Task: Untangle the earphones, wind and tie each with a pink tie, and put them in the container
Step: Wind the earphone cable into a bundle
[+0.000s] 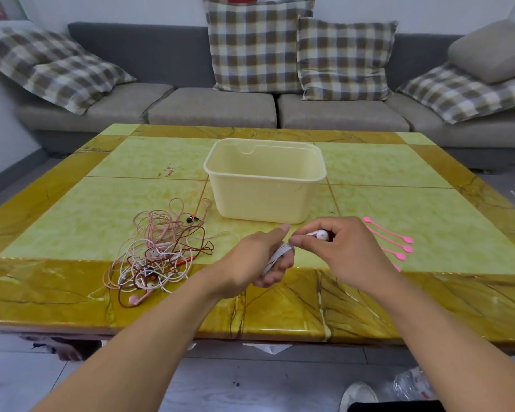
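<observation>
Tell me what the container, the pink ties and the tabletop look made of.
Container: likely plastic, pale yellow, matte, with thin, slightly translucent walls.
Pink ties: probably soft silicone or rubber, uniformly coloured, thin with rounded ends.
Tabletop: glossy veined stone or tile, reflective.

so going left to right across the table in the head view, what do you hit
tangled earphones → left hand wound with a white earphone cable → right hand pinching a white earbud → pink ties. The container sits farther back, above the hands.
</observation>
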### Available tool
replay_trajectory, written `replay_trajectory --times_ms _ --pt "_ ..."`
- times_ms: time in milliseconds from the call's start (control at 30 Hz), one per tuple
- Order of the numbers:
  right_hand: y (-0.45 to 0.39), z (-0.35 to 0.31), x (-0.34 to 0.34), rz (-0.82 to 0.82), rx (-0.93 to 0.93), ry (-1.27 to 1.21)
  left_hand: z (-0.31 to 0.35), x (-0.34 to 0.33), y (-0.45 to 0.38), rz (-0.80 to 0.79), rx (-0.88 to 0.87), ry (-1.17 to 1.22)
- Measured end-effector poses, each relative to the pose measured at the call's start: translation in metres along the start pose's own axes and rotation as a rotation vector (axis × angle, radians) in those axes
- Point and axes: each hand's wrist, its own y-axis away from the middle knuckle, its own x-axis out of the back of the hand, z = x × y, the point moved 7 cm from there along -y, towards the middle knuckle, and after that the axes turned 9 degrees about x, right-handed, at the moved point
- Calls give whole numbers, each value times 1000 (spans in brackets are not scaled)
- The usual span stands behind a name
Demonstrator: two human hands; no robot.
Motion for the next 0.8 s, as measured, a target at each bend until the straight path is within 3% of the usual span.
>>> replay_trajectory --times_ms 133,300,800 --pt "1 4 -6 -115 -70 -96 1 -5 3 -113 -27 128" --pt "0 0 -5 -163 -35 -98 2 -2 3 -145 -48 258" --pt "0 -5 -5 -227 1 -68 -2 -9 3 -270 -8 327"
